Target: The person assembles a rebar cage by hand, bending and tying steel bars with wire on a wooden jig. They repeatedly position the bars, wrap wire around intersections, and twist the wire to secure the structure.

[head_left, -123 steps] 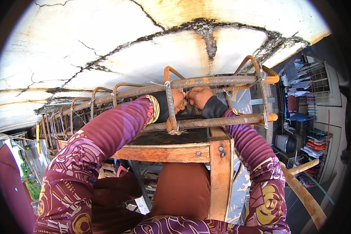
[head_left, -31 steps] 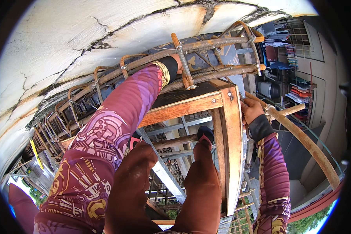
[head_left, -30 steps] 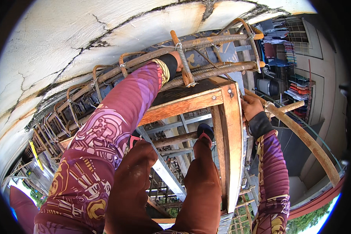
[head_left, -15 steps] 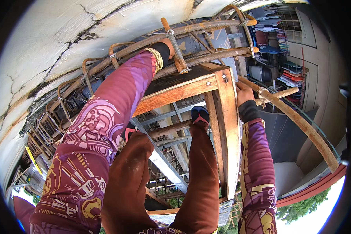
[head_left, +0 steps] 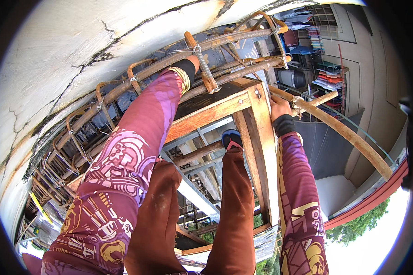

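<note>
My left arm reaches up and forward into a rusty rebar cage [head_left: 158, 67]. Only part of my left hand [head_left: 194, 62] shows, beside a steel stirrup [head_left: 201, 63]; its fingers are hidden behind the bars. My right hand [head_left: 278, 108] is closed around the outer edge of a wooden formwork frame [head_left: 265, 151], near its upper right corner. Two bolt or nail heads show at that corner. The frame's near board [head_left: 211, 120] runs just below the rebar, its dark inner face toward the bars.
A cracked pale concrete wall [head_left: 64, 55] rises along the left and top. Below the frame are a metal beam [head_left: 195, 195], a wooden pole [head_left: 199, 153] and my sandalled foot [head_left: 232, 139]. Tied poles [head_left: 346, 133] cross at right. Hanging clothes [head_left: 329, 75] and a red roof edge [head_left: 367, 195] lie beyond.
The whole view has shifted slightly, so the frame and poles sit further left in the picture. Both hands stay at about the same places on the rebar and the frame.
</note>
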`<state>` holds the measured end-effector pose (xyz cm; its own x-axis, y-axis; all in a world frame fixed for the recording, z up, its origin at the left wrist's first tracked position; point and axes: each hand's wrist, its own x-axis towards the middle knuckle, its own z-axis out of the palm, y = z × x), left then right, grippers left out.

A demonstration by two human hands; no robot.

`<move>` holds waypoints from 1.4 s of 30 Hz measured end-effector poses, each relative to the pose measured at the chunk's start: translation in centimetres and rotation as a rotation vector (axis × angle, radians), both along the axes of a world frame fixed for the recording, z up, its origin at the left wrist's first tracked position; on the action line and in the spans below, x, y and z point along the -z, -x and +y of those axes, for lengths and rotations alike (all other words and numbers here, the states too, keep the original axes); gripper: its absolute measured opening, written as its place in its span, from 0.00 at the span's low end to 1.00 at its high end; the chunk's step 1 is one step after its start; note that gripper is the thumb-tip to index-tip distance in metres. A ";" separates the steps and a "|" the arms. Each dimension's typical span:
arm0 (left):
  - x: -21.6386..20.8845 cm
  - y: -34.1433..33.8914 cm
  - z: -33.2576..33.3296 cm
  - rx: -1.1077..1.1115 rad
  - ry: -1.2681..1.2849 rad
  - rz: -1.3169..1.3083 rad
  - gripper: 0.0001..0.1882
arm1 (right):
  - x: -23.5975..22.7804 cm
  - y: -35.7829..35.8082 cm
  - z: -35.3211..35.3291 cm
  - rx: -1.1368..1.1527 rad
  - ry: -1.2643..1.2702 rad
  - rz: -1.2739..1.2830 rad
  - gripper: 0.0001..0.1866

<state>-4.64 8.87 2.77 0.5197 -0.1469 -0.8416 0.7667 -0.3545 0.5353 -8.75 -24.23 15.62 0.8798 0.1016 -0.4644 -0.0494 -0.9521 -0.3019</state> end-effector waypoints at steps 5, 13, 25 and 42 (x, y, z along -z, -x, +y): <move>-0.2 -0.3 -0.6 -0.164 0.092 0.056 0.04 | 0.3 -0.2 0.0 0.080 0.017 -0.053 0.22; -0.7 -0.2 1.3 -0.528 0.210 0.146 0.03 | -0.8 -1.1 1.8 0.099 -0.090 0.047 0.22; -1.7 2.6 1.2 -0.875 0.271 0.262 0.05 | -2.5 -3.3 0.7 -0.014 -0.123 0.235 0.21; -3.8 2.8 0.7 -0.654 0.069 0.149 0.07 | -3.6 -2.3 -0.5 -0.028 -0.149 0.293 0.20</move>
<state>-7.44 9.56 6.56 0.3987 0.1021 -0.9114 0.8794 0.2392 0.4116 -6.47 -24.73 19.21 0.7068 0.2094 -0.6757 -0.1297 -0.9006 -0.4148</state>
